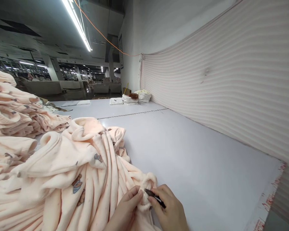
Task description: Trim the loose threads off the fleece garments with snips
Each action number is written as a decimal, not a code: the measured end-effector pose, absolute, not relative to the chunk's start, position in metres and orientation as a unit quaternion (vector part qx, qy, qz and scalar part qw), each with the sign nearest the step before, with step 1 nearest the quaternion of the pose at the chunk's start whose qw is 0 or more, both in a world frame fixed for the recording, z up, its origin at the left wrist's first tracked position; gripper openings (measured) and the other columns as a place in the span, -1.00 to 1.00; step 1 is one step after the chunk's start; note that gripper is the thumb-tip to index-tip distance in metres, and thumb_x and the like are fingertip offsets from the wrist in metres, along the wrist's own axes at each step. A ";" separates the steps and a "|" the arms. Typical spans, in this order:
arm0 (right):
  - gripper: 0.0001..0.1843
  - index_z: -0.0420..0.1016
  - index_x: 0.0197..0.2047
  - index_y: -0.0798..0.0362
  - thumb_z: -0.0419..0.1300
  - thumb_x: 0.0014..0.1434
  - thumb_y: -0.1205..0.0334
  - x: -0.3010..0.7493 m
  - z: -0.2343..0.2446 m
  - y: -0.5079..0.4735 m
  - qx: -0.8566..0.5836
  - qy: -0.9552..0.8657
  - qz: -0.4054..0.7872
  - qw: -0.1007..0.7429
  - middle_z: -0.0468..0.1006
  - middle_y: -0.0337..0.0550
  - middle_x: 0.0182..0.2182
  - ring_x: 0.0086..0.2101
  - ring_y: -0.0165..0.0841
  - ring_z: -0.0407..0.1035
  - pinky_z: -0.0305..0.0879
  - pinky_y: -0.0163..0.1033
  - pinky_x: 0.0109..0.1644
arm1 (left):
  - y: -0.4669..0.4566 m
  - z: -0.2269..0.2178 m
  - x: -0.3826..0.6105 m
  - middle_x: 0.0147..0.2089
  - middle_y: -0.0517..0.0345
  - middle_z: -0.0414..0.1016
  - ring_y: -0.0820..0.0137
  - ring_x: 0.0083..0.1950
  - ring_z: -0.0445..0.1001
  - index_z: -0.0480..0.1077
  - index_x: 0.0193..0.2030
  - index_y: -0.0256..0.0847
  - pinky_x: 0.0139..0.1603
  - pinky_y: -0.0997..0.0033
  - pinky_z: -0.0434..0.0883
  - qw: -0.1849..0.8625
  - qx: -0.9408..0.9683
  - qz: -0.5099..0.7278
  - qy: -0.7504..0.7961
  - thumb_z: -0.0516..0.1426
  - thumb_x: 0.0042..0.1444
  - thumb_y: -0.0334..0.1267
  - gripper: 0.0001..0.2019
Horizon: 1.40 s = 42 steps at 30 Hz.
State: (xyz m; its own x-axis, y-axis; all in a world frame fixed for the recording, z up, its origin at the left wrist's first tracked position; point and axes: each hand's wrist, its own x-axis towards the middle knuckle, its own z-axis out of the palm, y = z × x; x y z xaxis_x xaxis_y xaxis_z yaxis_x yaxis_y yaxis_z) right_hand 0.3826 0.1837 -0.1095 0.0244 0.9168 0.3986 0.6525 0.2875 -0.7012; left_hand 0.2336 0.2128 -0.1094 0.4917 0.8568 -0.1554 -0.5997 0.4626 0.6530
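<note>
A peach fleece garment with small printed figures lies bunched on the white table. At the bottom centre my left hand pinches a gathered edge of this fabric, fingers closed on it. Beside it my right hand is closed on a small dark thread snipper, whose tip touches the fabric edge held between both hands.
Stacks of the same peach garments pile up at the left. A pale striped cloth hangs along the wall on the right. Small folded white piles sit at the table's far end. Bare table surface stretches to the right.
</note>
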 end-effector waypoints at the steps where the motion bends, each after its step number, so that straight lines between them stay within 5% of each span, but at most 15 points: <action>1: -0.76 0.53 -0.22 -0.05 0.05 0.25 0.12 0.383 -0.110 0.185 -0.572 -0.671 0.168 0.440 0.52 -0.20 -0.35 -0.37 -0.37 0.46 0.33 -0.37 -0.32 | 0.213 -0.109 0.233 -0.39 0.12 0.51 0.39 -0.31 0.45 0.47 -0.38 -0.28 -0.16 0.42 0.29 0.822 0.271 0.441 0.238 0.25 0.05 -0.22 -0.85; 6: -0.74 0.43 -0.10 -0.01 0.15 0.15 0.11 0.390 -0.108 0.194 -0.624 -0.593 0.187 0.472 0.54 -0.16 -0.26 -0.26 -0.30 0.46 0.38 -0.32 -0.23 | 0.212 -0.110 0.231 -0.36 0.13 0.45 0.35 -0.28 0.39 0.44 -0.23 -0.26 -0.20 0.39 0.28 0.781 0.377 0.406 0.288 0.23 0.04 -0.18 -0.79; 9: -0.82 0.41 -0.20 -0.02 0.10 0.09 0.32 0.391 -0.111 0.196 -0.630 -0.625 0.191 0.420 0.54 -0.22 -0.32 -0.32 -0.33 0.45 0.35 -0.33 -0.28 | 0.206 -0.112 0.227 -0.44 0.25 0.30 0.40 -0.39 0.25 0.36 -0.38 -0.19 -0.34 0.45 0.17 0.579 0.544 0.446 0.412 0.20 -0.04 -0.37 -0.92; 13: -0.73 0.43 -0.25 -0.05 0.03 0.00 0.41 0.393 -0.121 0.184 -0.597 -0.689 0.151 0.383 0.48 -0.26 -0.37 -0.38 -0.35 0.43 0.31 -0.33 -0.33 | 0.197 -0.118 0.220 -0.46 0.28 0.19 0.38 -0.45 0.16 0.26 -0.36 -0.11 -0.40 0.42 0.12 0.337 0.597 0.554 0.472 0.14 -0.07 -0.47 -0.81; 20: -0.70 0.45 -0.03 -0.14 0.11 0.15 0.11 0.391 -0.100 0.165 -0.563 -0.687 0.199 0.414 0.49 -0.23 -0.25 -0.40 -0.39 0.43 0.28 -0.42 -0.49 | 0.193 -0.130 0.223 -0.31 0.17 0.33 0.27 -0.26 0.34 0.28 -0.27 -0.10 -0.31 0.39 0.25 0.388 0.561 0.573 0.455 0.18 -0.08 -0.43 -0.76; 24: -0.75 0.53 -0.13 -0.12 0.06 0.19 0.18 0.377 -0.092 0.174 -0.534 -0.714 0.196 0.408 0.52 -0.21 -0.30 -0.35 -0.36 0.44 0.31 -0.37 -0.32 | 0.197 -0.125 0.222 -0.32 0.18 0.37 0.27 -0.28 0.37 0.31 -0.24 -0.11 -0.28 0.36 0.31 0.413 0.554 0.549 0.470 0.17 -0.06 -0.42 -0.77; 28: -0.77 0.54 -0.22 -0.03 0.08 0.20 0.13 0.384 -0.104 0.187 -0.539 -0.636 0.278 0.477 0.53 -0.18 -0.32 -0.28 -0.33 0.44 0.31 -0.35 -0.20 | 0.199 -0.117 0.213 0.04 -0.02 0.40 0.13 0.08 0.33 0.40 -0.25 -0.17 0.09 0.13 0.28 0.350 0.731 0.379 0.447 0.15 0.06 -0.42 -0.88; 30: -0.77 0.50 -0.20 0.00 0.17 0.13 0.09 0.392 -0.112 0.192 -0.568 -0.571 0.299 0.512 0.51 -0.19 -0.32 -0.29 -0.32 0.41 0.31 -0.34 -0.19 | 0.199 -0.114 0.208 0.11 -0.02 0.37 0.18 0.09 0.36 0.41 -0.11 -0.19 0.10 0.05 0.31 0.353 0.789 0.274 0.422 0.13 0.18 -0.28 -0.84; 33: -0.73 0.47 -0.23 0.03 0.21 0.08 0.02 0.395 -0.118 0.200 -0.594 -0.514 0.337 0.520 0.41 -0.27 -0.46 -0.43 -0.37 0.30 0.27 -0.36 -0.33 | 0.206 -0.106 0.196 0.08 0.03 0.40 0.29 -0.03 0.45 0.35 0.04 -0.16 -0.04 0.14 0.45 0.369 0.806 0.218 0.408 0.08 0.24 -0.19 -0.74; 38: -0.55 0.45 -0.23 0.07 0.00 0.22 -0.15 0.354 -0.126 0.208 -0.526 -0.521 0.435 0.512 0.38 -0.29 -0.52 -0.61 -0.48 0.16 0.15 -0.36 -0.52 | 0.238 -0.081 0.158 -0.09 0.15 0.53 0.36 -0.13 0.50 0.44 -0.09 -0.05 -0.10 0.26 0.45 0.357 0.817 0.172 0.418 0.07 0.22 -0.05 -0.77; 42: -0.47 0.40 -0.17 0.10 -0.04 0.23 -0.22 0.332 -0.130 0.210 -0.477 -0.508 0.455 0.555 0.46 -0.24 -0.49 -0.69 -0.54 0.10 0.10 -0.37 -0.58 | 0.235 -0.054 0.103 -0.40 0.28 0.56 0.35 -0.24 0.54 0.52 -0.21 0.12 -0.23 0.32 0.43 0.275 0.752 0.303 0.516 -0.04 0.07 0.24 -0.57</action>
State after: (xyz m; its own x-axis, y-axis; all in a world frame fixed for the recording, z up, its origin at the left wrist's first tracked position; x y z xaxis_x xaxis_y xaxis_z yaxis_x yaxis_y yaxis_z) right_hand 0.3320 0.2104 -0.1296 0.0696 0.9892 0.1293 -0.0211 0.1310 -0.9912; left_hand 0.1031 0.2354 -0.0536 0.2827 0.9435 0.1728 0.6103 -0.3159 0.7264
